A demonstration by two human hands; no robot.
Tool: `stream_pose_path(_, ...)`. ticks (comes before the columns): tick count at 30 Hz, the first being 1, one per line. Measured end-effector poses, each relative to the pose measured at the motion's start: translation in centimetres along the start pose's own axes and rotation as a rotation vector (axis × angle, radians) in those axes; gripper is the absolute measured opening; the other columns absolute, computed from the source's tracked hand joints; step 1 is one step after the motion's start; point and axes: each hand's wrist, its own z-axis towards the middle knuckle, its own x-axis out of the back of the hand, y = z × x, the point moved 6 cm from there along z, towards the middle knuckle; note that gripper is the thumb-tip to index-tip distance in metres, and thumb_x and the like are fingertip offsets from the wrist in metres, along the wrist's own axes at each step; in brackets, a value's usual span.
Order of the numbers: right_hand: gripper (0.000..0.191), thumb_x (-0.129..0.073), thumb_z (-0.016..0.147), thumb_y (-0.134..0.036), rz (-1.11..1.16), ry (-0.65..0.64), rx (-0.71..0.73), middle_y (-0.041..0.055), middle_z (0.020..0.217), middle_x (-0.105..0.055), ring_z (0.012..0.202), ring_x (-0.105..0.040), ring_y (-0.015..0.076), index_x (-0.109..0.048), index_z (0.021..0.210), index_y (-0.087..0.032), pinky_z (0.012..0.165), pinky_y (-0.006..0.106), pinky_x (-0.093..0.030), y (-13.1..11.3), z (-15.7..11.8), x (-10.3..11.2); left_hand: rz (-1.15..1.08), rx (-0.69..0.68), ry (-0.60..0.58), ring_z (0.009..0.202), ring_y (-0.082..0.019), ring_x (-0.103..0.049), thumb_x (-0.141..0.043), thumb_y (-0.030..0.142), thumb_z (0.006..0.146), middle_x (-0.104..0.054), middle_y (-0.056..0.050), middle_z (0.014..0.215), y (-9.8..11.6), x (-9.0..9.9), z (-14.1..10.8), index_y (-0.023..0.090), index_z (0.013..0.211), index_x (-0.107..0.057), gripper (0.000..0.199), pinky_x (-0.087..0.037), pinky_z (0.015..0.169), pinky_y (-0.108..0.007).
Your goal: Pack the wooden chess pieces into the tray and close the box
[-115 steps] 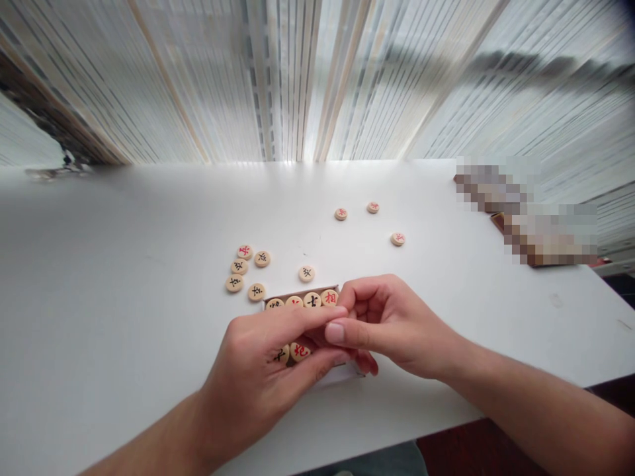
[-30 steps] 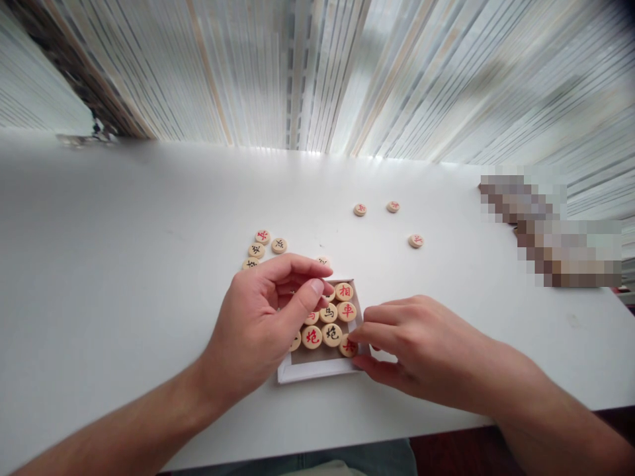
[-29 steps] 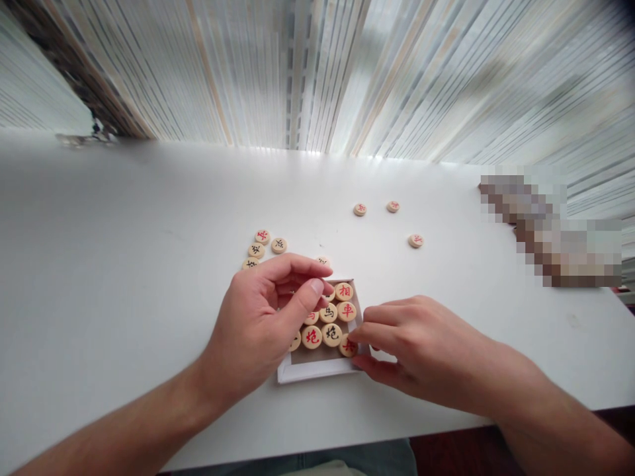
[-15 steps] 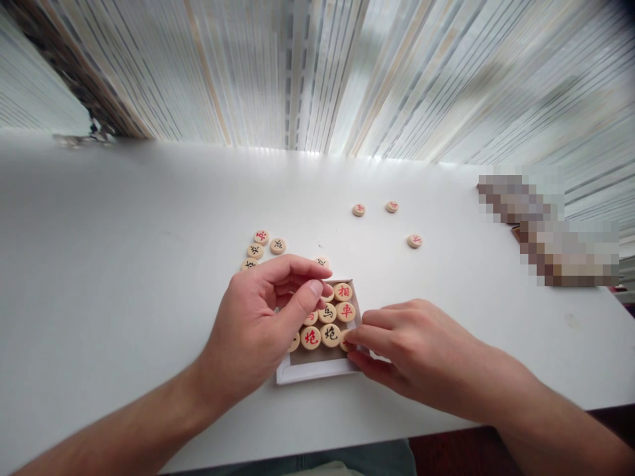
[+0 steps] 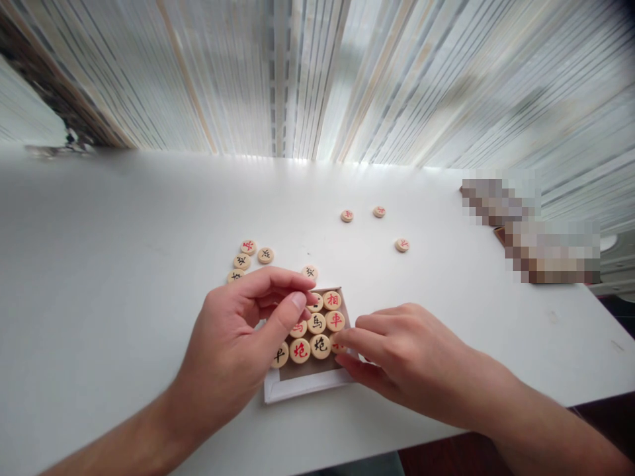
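A shallow white box [image 5: 315, 387] near the table's front edge holds rows of round wooden pieces with red or black characters. My left hand [image 5: 248, 330] is over the box's left part, thumb and fingertips close together; whether anything is between them cannot be made out. It hides some pieces. At the box's right side, the fingertips of my right hand [image 5: 397, 354] are on a red-marked piece [image 5: 338, 342] at the end of the lowest row. Beside that piece lies a black-marked piece [image 5: 321, 346], with a red-marked one [image 5: 299, 350] to its left.
Several loose pieces lie left of and behind the box, among them a red one [image 5: 249, 246] and a black one [image 5: 266, 255]. Three red-marked pieces, one of them here [image 5: 402, 245], lie farther back on the white table [image 5: 124, 277]. Blurred-out objects [image 5: 550, 251] stand at the right.
The whole view has shifted, so the box and hands appear slightly lower and farther left. The black-marked piece at the lower left of the box shows more. Both hands keep nearly the same pose.
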Motion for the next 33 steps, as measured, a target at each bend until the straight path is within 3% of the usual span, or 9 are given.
stream_pose_path(5,0.020,-0.067,0.103,-0.020,0.134,0.401,-0.004,-0.0047,0.061,-0.063,0.049,-0.051,0.0099,-0.071,0.084,-0.020,0.051,0.026,-0.038,1.1,0.1,3.3,0.034,-0.063,0.115,0.075,-0.016,-0.078,-0.082,0.027,0.092,-0.083,-0.002,0.087,0.1,2.1,1.3,0.023,0.095,-0.085,0.006,-0.067,0.072,-0.023)
stream_pose_path(9,0.018,-0.067,0.100,-0.022,-0.161,0.672,-0.302,0.0018,0.069,-0.070,0.057,-0.062,0.0157,-0.072,0.084,-0.020,0.061,0.030,-0.048,6.4,-0.6,5.5,0.073,-0.151,0.266,0.077,-0.017,-0.077,-0.081,0.025,0.094,-0.083,-0.002,0.091,0.1,4.7,2.9,0.022,0.099,-0.085,0.008,-0.065,0.078,-0.027)
stream_pose_path(11,0.014,-0.068,0.098,-0.025,-0.273,0.588,-0.543,0.0098,0.091,-0.078,0.070,-0.071,0.0227,-0.079,0.102,-0.016,0.070,0.036,-0.053,10.3,-1.1,5.3,0.084,-0.155,0.313,0.077,-0.016,-0.076,-0.079,0.024,0.095,-0.083,-0.001,0.088,0.0,5.6,3.5,0.021,0.098,-0.084,0.007,-0.064,0.078,-0.027)
stream_pose_path(13,0.032,-0.067,0.099,-0.029,-0.322,0.387,-0.739,0.0158,0.113,-0.078,0.086,-0.076,0.0288,-0.078,0.124,-0.013,0.080,0.041,-0.056,13.8,-1.6,4.3,0.111,-0.151,0.324,0.076,-0.015,-0.076,-0.078,0.023,0.095,-0.083,-0.001,0.088,-0.1,5.9,3.8,0.022,0.098,-0.083,0.006,-0.063,0.077,-0.026)
stream_pose_path(16,0.039,-0.062,0.102,-0.030,-0.308,0.275,-0.773,0.0205,0.120,-0.076,0.096,-0.076,0.0351,-0.076,0.133,-0.010,0.083,0.045,-0.055,16.1,-2.3,3.4,0.150,-0.148,0.290,0.077,-0.016,-0.077,-0.077,0.023,0.096,-0.083,-0.001,0.088,-0.1,5.4,3.7,0.021,0.099,-0.083,0.007,-0.063,0.076,-0.025)
stream_pose_path(19,0.033,-0.057,0.102,-0.020,-0.261,0.203,-0.716,0.0173,0.117,-0.078,0.101,-0.075,0.0341,-0.080,0.126,-0.014,0.085,0.042,-0.054,16.2,-2.3,2.8,0.163,-0.143,0.239,0.078,-0.016,-0.077,-0.077,0.026,0.096,-0.082,-0.002,0.088,0.1,4.7,3.4,0.019,0.100,-0.082,0.008,-0.063,0.076,-0.026)
stream_pose_path(23,0.029,-0.056,0.102,-0.015,-0.191,0.202,-0.664,0.0137,0.109,-0.078,0.083,-0.074,0.0251,-0.082,0.116,-0.015,0.076,0.037,-0.054,15.0,-1.7,2.6,0.178,-0.137,0.181,0.079,-0.016,-0.077,-0.076,0.025,0.098,-0.082,-0.003,0.090,0.0,3.9,2.9,0.019,0.099,-0.081,0.009,-0.063,0.074,-0.024)
stream_pose_path(28,0.023,-0.063,0.098,-0.023,0.023,0.254,-0.492,0.0083,0.091,-0.074,0.068,-0.068,0.0198,-0.083,0.107,-0.017,0.066,0.034,-0.055,12.4,0.0,1.4,0.163,-0.183,0.100,0.082,-0.016,-0.078,-0.072,0.020,0.099,-0.082,-0.003,0.093,-0.3,2.8,2.4,0.018,0.098,-0.082,0.010,-0.064,0.079,-0.026)
stream_pose_path(33,0.025,-0.075,0.095,-0.046,0.318,0.456,-0.456,0.0085,0.094,-0.083,0.076,-0.077,0.0258,-0.085,0.102,-0.024,0.070,0.040,-0.063,10.6,0.3,0.6,0.190,-0.297,0.015,0.082,-0.016,-0.079,-0.068,0.013,0.096,-0.084,-0.005,0.091,-0.1,1.3,1.8,0.015,0.097,-0.082,0.014,-0.064,0.077,-0.025)
